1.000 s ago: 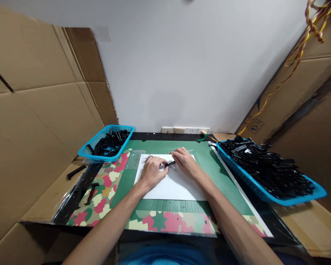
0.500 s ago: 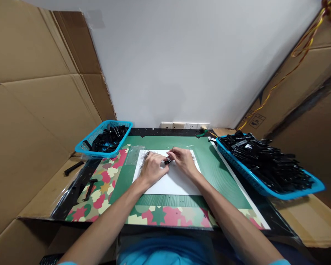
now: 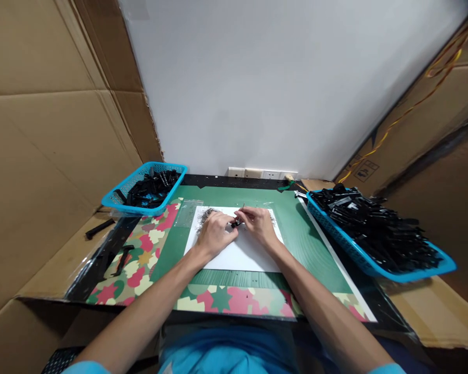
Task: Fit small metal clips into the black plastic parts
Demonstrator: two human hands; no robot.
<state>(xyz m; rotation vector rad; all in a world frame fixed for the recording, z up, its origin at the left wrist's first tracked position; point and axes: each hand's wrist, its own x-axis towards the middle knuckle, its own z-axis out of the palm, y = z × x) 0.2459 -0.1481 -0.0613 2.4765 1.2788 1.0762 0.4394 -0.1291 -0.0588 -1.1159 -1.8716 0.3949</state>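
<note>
Above a white sheet (image 3: 237,258) on the green mat, my left hand (image 3: 216,234) pinches a small black plastic part (image 3: 234,224); its exact shape is mostly hidden by the fingers. My right hand (image 3: 259,226) meets it from the other side, thumb and forefinger closed on a thin, pin-like tool (image 3: 244,205) whose upper end sticks up past the fingers. The tool's lower end is at the part, too small to make out clearly. Small dark shavings (image 3: 207,214) lie on the sheet beyond my left hand.
A blue basket (image 3: 113,200) of black parts stands at the left, and a fuller blue basket (image 3: 374,266) at the right. Loose black parts (image 3: 124,259) lie on the left side. Wall sockets (image 3: 253,173) line the back; cardboard walls (image 3: 54,140) flank the table.
The camera view has shifted slightly. Both hands stay together over the sheet, and the black part and the fingers around it have turned only a little.
</note>
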